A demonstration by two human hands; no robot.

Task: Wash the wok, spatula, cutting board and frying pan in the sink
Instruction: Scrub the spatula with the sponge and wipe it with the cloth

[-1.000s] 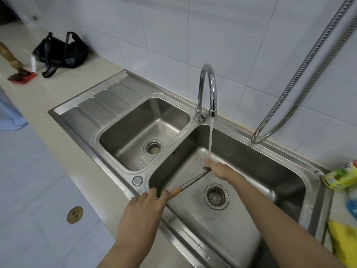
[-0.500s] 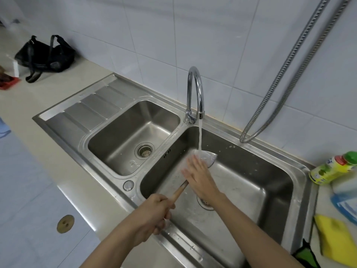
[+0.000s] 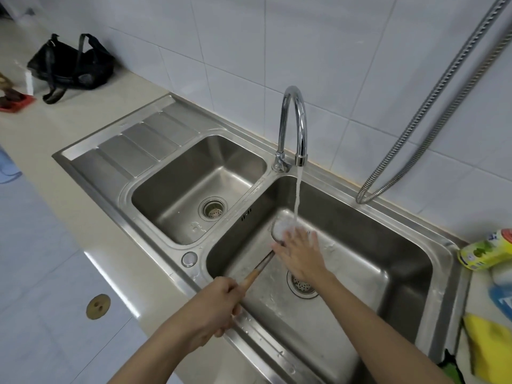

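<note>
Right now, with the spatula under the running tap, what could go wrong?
The stream from the tap strikes the spatula blade and could splash beyond the sink rim. The left hand grips only the wet wooden handle's end, so it might slip while the right hand rubs the blade.

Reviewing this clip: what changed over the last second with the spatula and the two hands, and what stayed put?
The spatula turned from edge-on to blade flat under the faucet stream. The right hand opened from a fingertip touch at the blade to flat fingers rubbing it. The left hand closed its grip fully round the wooden handle. Water keeps running; the sink and counter items stayed.
</note>
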